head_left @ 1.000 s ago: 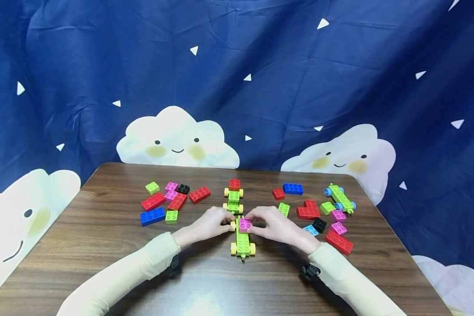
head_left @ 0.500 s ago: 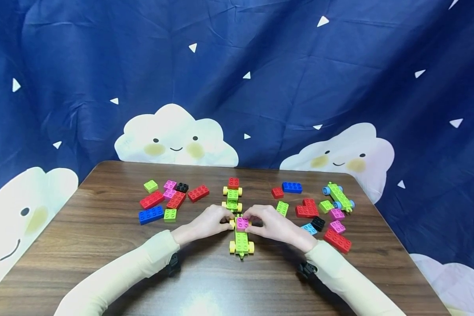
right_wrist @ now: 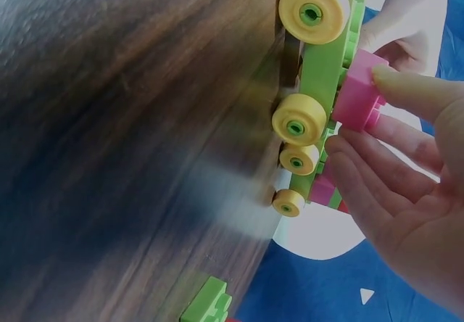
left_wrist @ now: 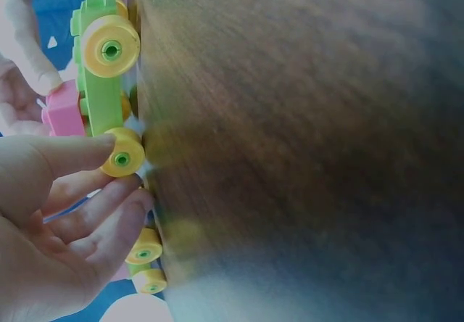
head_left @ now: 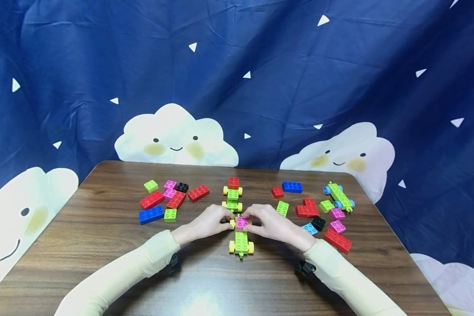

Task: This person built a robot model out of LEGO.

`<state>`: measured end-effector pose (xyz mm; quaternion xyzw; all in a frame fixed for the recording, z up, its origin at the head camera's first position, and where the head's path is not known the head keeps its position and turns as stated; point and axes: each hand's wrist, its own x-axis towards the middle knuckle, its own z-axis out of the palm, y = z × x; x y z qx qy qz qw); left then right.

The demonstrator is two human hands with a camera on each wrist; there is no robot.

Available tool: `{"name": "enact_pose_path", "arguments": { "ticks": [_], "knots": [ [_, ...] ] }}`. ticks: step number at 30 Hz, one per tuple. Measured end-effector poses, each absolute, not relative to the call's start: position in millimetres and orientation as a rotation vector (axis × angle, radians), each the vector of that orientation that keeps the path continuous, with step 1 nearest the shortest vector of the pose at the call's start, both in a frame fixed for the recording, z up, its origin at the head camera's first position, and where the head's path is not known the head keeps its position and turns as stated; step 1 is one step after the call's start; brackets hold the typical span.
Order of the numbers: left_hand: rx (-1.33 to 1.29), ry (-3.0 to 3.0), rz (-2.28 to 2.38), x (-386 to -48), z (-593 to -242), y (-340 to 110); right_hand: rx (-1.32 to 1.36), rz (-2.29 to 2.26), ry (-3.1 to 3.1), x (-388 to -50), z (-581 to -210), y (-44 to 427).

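A lime-green wheeled base [head_left: 242, 242] with yellow wheels stands lengthwise mid-table. My left hand [head_left: 210, 223] holds it at the far left wheel [left_wrist: 123, 152], with the thumb against that wheel. My right hand [head_left: 272, 226] pinches a pink brick [right_wrist: 357, 90] between thumb and fingers over the base's far end. The brick looks slightly tilted against the studs in the right wrist view; I cannot tell whether it is fully seated. Just beyond, in line, stands another green wheeled base [head_left: 232, 197] with a red brick [head_left: 234, 182] at its far end.
On the left lie loose bricks, among them a blue brick [head_left: 151, 215] and a red brick [head_left: 199, 193]. To the right are more bricks, including a red one [head_left: 337, 240], a black one [head_left: 318, 223] and a green base with blue wheels [head_left: 339, 197]. A blue curtain [head_left: 237, 87] hangs behind the table.
The whole view shifted slightly between the first two frames. Both hands stay at the green base, and the pink brick keeps nearly the same place over it.
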<state>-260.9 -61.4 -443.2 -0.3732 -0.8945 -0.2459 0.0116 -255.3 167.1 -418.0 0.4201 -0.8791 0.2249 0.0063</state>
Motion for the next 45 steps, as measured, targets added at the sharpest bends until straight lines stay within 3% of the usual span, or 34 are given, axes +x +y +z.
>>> {"name": "enact_pose_path", "arguments": {
  "ticks": [45],
  "knots": [
    [-1.154, -2.800, -0.780, -261, -445, -62, 1.307, 0.636, -2.852, -259, -401, 152]
  ]
}}
